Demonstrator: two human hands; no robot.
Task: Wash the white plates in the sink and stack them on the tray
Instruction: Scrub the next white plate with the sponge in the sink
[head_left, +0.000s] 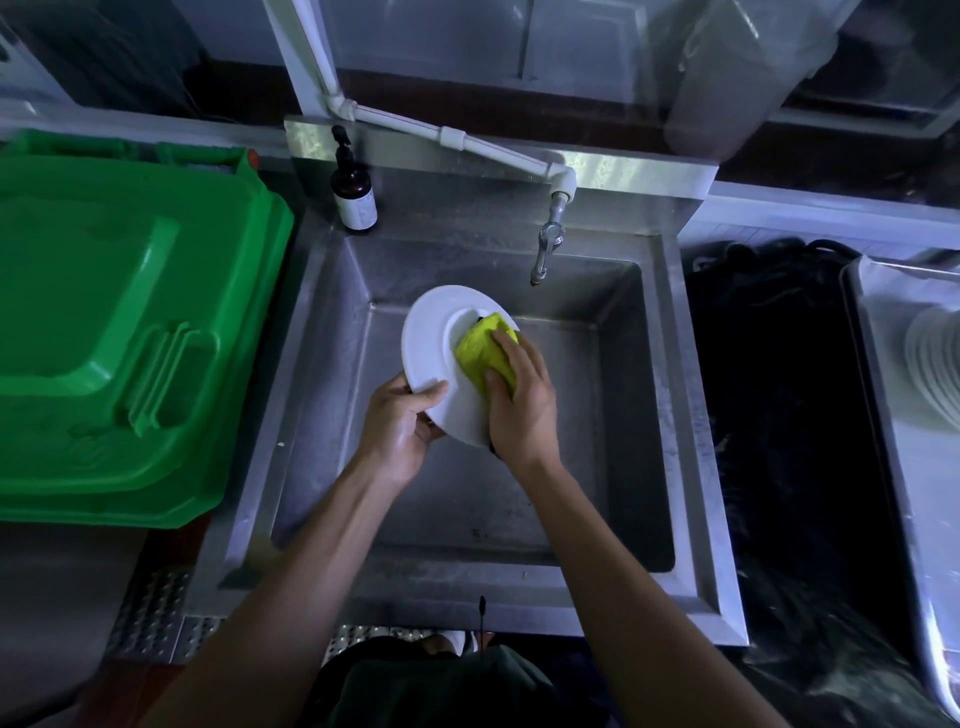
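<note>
Head view: left hand (400, 426) grips white plate (434, 343); right hand (522, 402) presses yellow sponge (480, 351) on it.

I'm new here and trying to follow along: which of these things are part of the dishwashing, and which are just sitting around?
Part of the job:
- white plate, gripped by the left hand
- yellow sponge, pressed on it by the right hand
- sink
- tap
- stacked plates on the tray

Just sitting around:
- green bin lid
- dark pump bottle
</note>
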